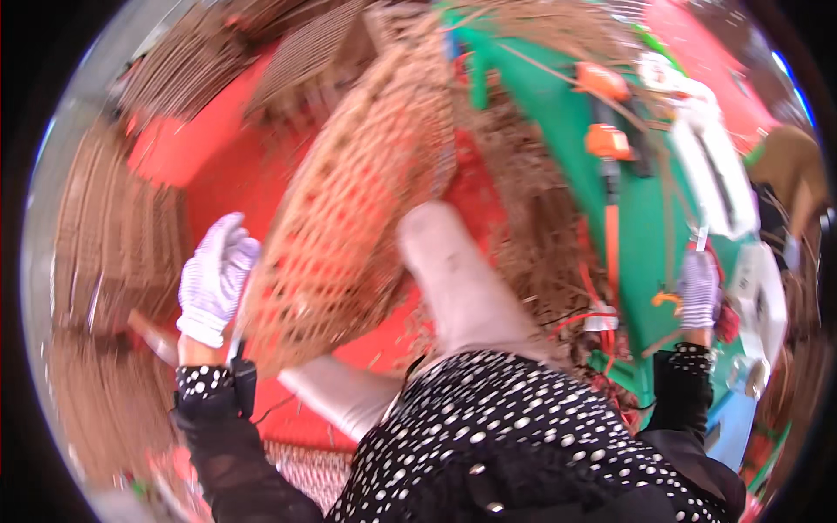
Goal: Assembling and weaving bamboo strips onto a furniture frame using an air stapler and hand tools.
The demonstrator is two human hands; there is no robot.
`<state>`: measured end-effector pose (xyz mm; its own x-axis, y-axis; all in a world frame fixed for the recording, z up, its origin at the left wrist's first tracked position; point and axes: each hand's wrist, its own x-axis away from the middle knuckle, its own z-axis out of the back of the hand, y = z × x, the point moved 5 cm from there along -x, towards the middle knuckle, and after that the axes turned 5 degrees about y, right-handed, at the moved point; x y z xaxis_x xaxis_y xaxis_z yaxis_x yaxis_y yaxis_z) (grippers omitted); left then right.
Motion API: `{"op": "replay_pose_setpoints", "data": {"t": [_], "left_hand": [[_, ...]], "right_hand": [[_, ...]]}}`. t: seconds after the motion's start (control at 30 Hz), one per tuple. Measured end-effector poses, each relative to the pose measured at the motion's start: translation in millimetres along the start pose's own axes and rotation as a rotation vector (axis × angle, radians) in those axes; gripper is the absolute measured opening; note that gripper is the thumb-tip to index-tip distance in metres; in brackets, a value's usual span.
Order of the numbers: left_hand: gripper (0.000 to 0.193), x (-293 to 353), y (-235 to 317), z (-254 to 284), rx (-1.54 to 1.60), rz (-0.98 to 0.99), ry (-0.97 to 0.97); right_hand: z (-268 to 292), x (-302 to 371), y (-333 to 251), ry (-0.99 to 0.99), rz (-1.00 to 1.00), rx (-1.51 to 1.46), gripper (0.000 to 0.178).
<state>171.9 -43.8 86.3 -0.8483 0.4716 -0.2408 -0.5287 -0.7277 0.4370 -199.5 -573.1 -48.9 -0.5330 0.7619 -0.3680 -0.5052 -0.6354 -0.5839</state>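
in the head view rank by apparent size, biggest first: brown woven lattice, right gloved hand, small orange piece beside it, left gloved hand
1. Brown woven lattice
2. Left gloved hand
3. Right gloved hand
4. Small orange piece
Apparent size only; camera distance may affect it.

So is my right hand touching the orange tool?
Apart: the head view shows green tabletop between your right hand and the orange tool.

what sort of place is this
Probably a small craft workshop, perhaps for weaving: a large openwork brown lattice piece, stacks of brown slatted material on the left, and what looks like an orange-and-black tool on a green surface.
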Motion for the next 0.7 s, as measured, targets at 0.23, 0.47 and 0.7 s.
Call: {"op": "replay_pose_setpoints", "data": {"t": [0.23,0.47,0.7], "left_hand": [[0.041,117,-58,9,-0.296,0.201,-0.269],[0.035,128,-39,7,-0.242,0.259,-0.160],[0.036,118,-5,-14,-0.178,0.382,-0.126]], "right_hand": [[-176,14,-266,-0.545,0.568,-0.628,0.029],[-266,35,-399,-0.658,-0.397,-1.380,0.018],[-291,-4,-448,-0.760,-0.018,-1.130,0.014]]}}
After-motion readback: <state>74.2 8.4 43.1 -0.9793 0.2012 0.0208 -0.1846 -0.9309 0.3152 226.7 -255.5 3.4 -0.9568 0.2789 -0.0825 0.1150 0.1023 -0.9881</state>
